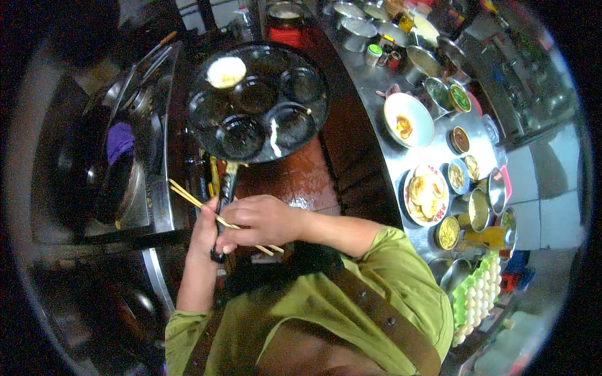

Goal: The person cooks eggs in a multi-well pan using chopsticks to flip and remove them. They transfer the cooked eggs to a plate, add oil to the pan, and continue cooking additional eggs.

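Note:
My left hand [205, 225] is closed around the black handle [228, 181] of a round egg pan [256, 101] with several shallow wells. My right hand [265, 220] lies across the same handle and grips a pair of chopsticks [188, 193], which stick out on both sides of it. The pan is held up in front of me, over the tiled floor. In its far left well sits a fried egg [226, 73], mostly white. The other wells hold only dark residue, and a white streak [274, 137] marks the near right one.
On the left is a stove [162, 188] with a purple cloth [120, 142]. The steel counter [383, 167] to my right carries a plate of fried eggs [425, 195], a large bowl [408, 120], several small bowls, metal pots [357, 35] and an egg tray [477, 296].

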`<state>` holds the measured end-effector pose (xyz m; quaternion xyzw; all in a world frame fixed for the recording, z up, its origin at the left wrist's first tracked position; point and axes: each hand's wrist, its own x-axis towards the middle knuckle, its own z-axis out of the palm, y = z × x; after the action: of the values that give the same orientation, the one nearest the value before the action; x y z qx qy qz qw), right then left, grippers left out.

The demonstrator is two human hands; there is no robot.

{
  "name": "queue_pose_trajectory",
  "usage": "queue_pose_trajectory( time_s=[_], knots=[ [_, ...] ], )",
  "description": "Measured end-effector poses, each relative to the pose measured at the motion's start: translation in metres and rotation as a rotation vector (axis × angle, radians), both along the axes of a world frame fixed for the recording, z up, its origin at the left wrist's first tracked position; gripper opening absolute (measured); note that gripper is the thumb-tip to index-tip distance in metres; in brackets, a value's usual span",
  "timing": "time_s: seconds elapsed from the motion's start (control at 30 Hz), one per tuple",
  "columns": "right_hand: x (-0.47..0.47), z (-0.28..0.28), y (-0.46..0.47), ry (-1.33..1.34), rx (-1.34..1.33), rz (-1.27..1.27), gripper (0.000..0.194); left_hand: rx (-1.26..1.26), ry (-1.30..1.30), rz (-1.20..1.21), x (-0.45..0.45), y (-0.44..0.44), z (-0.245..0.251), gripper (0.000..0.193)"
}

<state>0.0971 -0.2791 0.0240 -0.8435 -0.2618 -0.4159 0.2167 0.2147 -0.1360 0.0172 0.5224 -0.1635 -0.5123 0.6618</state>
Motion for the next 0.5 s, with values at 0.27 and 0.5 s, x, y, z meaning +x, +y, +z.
queue_pose_trajectory(
  time_s=[0.27,0.5],
  knots=[
    [0.071,0.016,-0.112,-0.035,0.068,0.06,0.022,0.036,0.031,0.039,0.064,-0.118,0.025,0.025],
    [0.161,0.007,-0.207,-0.137,0.036,-0.073,0.021,0.076,-0.008,0.042,0.148,-0.22,0.039,0.019]
  ],
)
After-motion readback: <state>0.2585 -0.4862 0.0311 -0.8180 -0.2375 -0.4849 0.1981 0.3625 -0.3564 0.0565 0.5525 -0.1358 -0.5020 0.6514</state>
